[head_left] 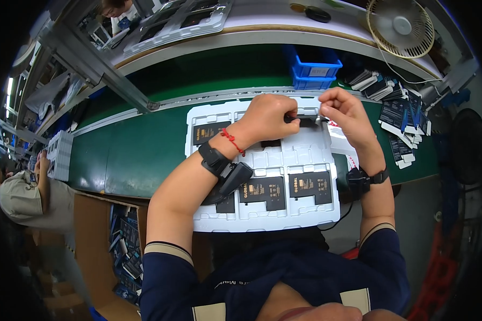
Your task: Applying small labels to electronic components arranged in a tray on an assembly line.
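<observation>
Both grips are pinched shut on one small black part (pixel 305 121), left hand (pixel 268 117) and right hand (pixel 343 109) together, above the far end of the white tray (pixel 262 222). I think it gets fitted now; next needs a gentle, steady push.
</observation>
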`<state>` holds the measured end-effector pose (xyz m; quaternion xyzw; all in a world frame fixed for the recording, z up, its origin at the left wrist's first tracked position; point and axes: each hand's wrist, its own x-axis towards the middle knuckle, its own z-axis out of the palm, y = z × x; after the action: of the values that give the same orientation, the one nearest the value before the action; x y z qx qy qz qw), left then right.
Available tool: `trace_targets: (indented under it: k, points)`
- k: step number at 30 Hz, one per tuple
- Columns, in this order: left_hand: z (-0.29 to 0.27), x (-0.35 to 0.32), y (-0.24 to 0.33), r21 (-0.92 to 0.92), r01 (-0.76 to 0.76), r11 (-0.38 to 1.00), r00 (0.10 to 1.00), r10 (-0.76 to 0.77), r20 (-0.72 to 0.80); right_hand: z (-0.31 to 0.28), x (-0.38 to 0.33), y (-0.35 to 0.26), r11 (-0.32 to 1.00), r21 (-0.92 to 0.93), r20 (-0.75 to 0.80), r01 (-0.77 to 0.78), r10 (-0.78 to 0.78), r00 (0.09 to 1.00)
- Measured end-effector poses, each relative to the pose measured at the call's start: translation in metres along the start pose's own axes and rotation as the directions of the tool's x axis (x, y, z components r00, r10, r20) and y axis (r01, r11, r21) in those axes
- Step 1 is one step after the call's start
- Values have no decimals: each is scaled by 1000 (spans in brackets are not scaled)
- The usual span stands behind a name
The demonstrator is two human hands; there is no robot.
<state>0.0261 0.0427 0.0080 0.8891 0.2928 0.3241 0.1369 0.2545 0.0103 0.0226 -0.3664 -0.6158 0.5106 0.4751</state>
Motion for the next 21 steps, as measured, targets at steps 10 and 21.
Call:
trace_targets:
  k: [10,21]
  points:
    - [-1,-1,-3,15,-21,1000,993,23,-118,14,33,-3,962,-245,165,-122,165,972]
    - [-1,0,-4,9,-41,999,989,42,-145,16,44,-3,934,-351,294,-59,169,941]
